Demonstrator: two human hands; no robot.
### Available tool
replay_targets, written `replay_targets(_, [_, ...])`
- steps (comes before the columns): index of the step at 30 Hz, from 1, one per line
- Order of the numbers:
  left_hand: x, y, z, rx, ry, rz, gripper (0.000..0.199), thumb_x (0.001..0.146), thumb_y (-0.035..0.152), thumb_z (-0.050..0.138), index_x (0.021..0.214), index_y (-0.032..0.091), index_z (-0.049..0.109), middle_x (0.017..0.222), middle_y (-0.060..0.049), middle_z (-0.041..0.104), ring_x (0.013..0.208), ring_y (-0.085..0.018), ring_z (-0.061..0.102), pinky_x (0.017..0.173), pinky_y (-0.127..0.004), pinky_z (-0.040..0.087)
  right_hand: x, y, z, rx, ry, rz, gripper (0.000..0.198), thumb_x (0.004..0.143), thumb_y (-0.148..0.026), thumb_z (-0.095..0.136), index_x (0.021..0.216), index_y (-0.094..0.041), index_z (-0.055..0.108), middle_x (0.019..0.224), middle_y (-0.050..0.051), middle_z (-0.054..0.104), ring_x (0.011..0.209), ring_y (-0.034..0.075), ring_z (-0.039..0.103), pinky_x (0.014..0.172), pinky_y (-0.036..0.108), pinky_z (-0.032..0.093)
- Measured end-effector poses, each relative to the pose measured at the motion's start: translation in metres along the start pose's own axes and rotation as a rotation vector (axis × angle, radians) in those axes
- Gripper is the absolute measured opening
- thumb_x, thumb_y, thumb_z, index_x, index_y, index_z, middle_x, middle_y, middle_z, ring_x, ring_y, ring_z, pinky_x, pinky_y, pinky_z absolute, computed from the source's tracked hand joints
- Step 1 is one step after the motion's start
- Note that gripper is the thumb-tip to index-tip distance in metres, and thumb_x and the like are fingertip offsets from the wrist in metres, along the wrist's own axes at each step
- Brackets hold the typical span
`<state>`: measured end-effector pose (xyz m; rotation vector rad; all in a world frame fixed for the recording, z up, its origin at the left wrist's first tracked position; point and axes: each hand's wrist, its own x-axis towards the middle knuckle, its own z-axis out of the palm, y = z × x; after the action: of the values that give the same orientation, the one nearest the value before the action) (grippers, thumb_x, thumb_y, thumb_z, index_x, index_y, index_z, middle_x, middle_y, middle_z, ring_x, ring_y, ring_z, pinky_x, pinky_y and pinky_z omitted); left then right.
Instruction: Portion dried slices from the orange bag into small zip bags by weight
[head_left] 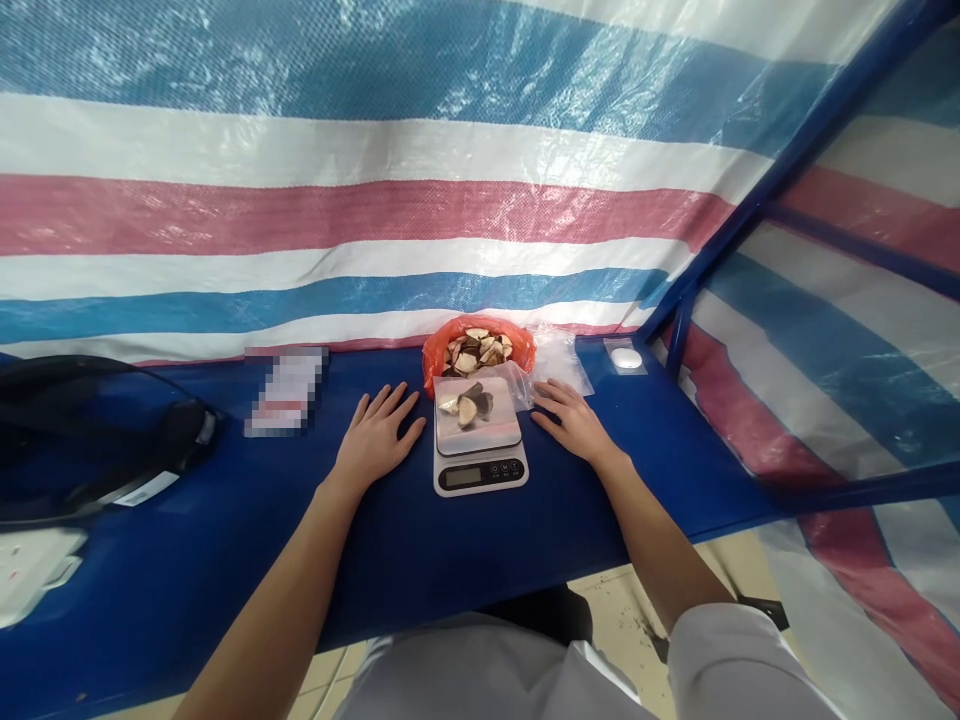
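A: Head view. How far along?

B: From my end, I log a few slices (471, 408) on the scale (491, 437), seemingly inside a clear bag (519, 384). Many more sit in the red bag (432, 362) at the tabletop (457, 550)'s far edge. My judgement: a small portion set out, the bulk not. Display unreadable.

A: Orientation?

B: Scale lies flat, nearer the far edge than the near one. Long axis runs near edge to far; control panel (482, 474) faces the near edge. Clear bag's loose end points toward the far right corner.

A: My grips?

B: Left grip (379, 430): fingers spread, palm down, left of the scale, pinching nothing. Right grip (574, 422): spread too, right of the scale; whether fingertips touch the clear bag, I can't tell.
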<state>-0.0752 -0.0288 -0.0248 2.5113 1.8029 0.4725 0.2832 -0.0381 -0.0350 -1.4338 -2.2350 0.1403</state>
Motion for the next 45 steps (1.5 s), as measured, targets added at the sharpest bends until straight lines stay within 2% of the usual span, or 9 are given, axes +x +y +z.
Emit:
replay_targets(9, [0.0006,0.0026,-0.0006,0.004,0.01,-0.012,0.055,0.098,0.047,0.042,0.145,0.023,0.057,0.156,-0.01,0.048,0.148,-0.033,0.039,0.123,-0.056,0.027,0.0019,-0.0014,0.0042,-0.056,-0.034,0.01,0.041,0.102,-0.041,0.048,0.135,-0.026,0.065,0.15,0.008,0.056,0.145,0.031,0.045,0.122,0.055,0.034])
replay_targets(25, [0.0019,0.003,0.0004,-0.009,0.011,-0.011,0.058,0.098,0.049,0.039,0.145,0.02,0.057,0.156,-0.011,0.047,0.148,-0.034,0.039,0.123,-0.056,0.025,0.0022,-0.0026,0.0024,-0.05,-0.053,0.033,0.042,0.103,-0.042,0.046,0.136,-0.025,0.065,0.152,0.007,0.054,0.147,0.031,0.043,0.123,0.054,0.032])
replay_targets(37, [0.0018,0.0058,-0.0027,0.037,-0.032,-0.022,0.058,0.099,0.047,0.038,0.147,0.019,0.054,0.158,-0.011,0.046,0.149,-0.032,0.037,0.125,-0.053,0.023,0.0012,-0.0046,0.003,-0.113,-0.035,0.02,0.041,0.103,-0.041,0.046,0.134,-0.023,0.066,0.15,0.007,0.057,0.145,0.03,0.046,0.122,0.053,0.035])
replay_targets(42, [0.0029,0.0027,-0.0007,-0.037,0.01,-0.033,0.055,0.096,0.047,0.045,0.141,0.019,0.061,0.154,-0.012,0.05,0.147,-0.033,0.04,0.124,-0.053,0.025,0.0019,-0.0055,0.0016,-0.11,-0.005,0.02,0.037,0.101,-0.039,0.051,0.131,-0.025,0.068,0.146,0.007,0.06,0.142,0.031,0.05,0.12,0.052,0.038])
replay_targets(45, [0.0052,0.0002,-0.0003,-0.148,0.086,-0.057,0.051,0.095,0.046,0.049,0.134,0.018,0.066,0.148,-0.013,0.057,0.142,-0.033,0.049,0.122,-0.054,0.031,0.003,-0.0066,-0.0015,-0.058,0.055,0.024,0.035,0.1,-0.036,0.053,0.128,-0.024,0.07,0.143,0.007,0.063,0.139,0.03,0.053,0.119,0.05,0.041])
